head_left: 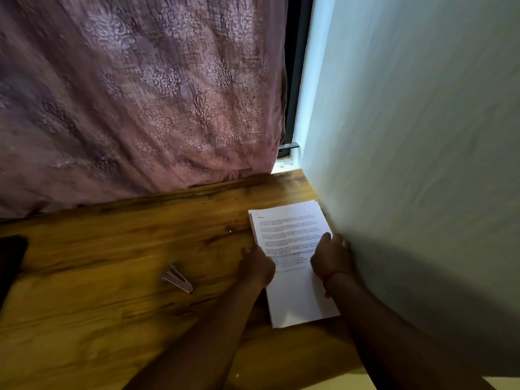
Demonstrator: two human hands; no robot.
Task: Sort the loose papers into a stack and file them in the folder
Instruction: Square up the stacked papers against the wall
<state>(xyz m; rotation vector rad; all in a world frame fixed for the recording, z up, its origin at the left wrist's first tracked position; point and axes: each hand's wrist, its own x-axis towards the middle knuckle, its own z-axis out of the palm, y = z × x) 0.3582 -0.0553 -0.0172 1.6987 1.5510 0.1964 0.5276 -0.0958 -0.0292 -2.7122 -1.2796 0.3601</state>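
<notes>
Print on papers [292,243] illegible

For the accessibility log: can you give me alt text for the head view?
Two hands, left hand and right hand, grip the side edges of a white stack of printed papers on a brown wooden table beside a pale wall. A small metal stapler lies left of it; a mauve patterned curtain hangs behind.

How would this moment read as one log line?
left hand: on white paper stack left edge | right hand: right edge | metal stapler: untouched
</notes>
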